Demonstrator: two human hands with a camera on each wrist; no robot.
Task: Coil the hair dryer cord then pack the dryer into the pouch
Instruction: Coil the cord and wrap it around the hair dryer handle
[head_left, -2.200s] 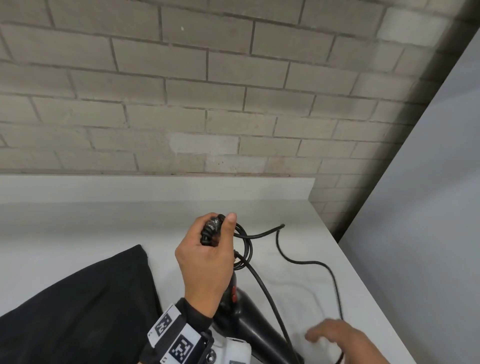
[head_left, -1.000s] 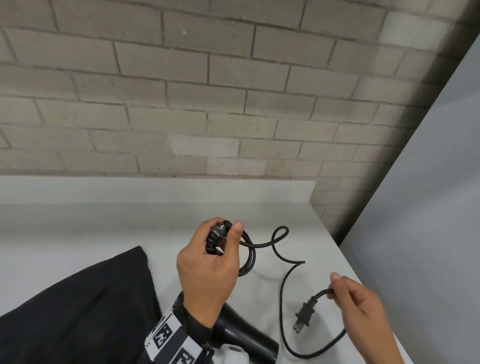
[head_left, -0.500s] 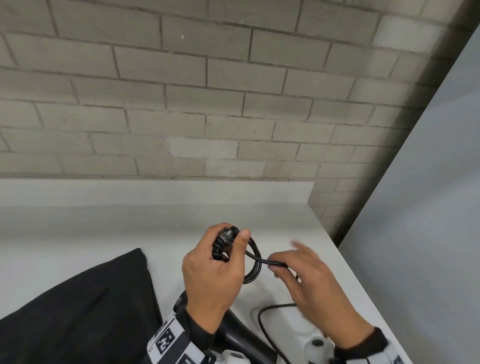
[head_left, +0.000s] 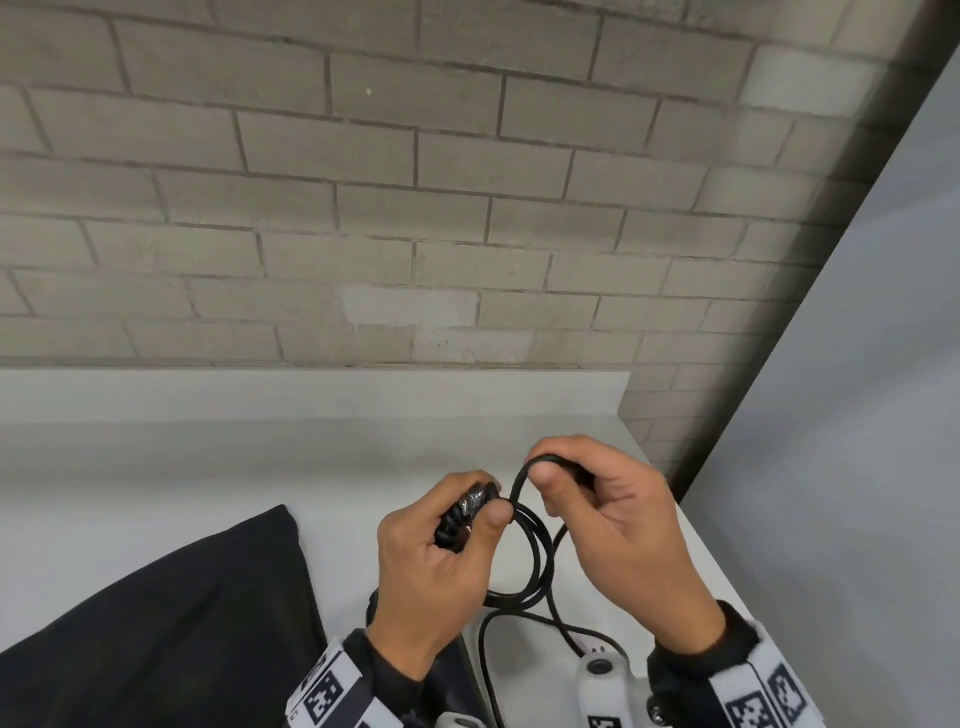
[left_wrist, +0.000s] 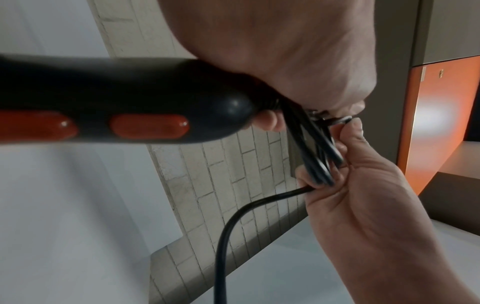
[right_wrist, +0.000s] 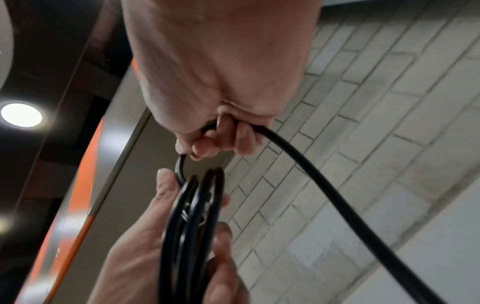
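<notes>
Over the white worktop (head_left: 218, 467), in the head view, your left hand (head_left: 436, 577) grips the ribbed end of the hair dryer's handle together with the gathered loops of black cord (head_left: 537, 551), its thumb pressed on them. Your right hand (head_left: 623, 525) sits just beside it, fingers curled round a fresh bend of cord raised above the coil. More cord trails loose on the worktop below your hands. The black pouch (head_left: 156, 623) lies flat at the left, near your left forearm. Most of the dryer is hidden under your left wrist.

In the left wrist view, the hair dryer (left_wrist: 116, 100) runs across the picture, black with two red-orange switches, its handle end held in your left hand (left_wrist: 285, 51). The cord (left_wrist: 309, 144) strands drop from that end into your right hand (left_wrist: 363, 205), which closes on them.

In the right wrist view, your right hand (right_wrist: 215, 72) pinches the cord (right_wrist: 324, 185) with curled fingers (right_wrist: 205, 144). The coil stands edge-on in your left hand (right_wrist: 145, 246) below.
</notes>
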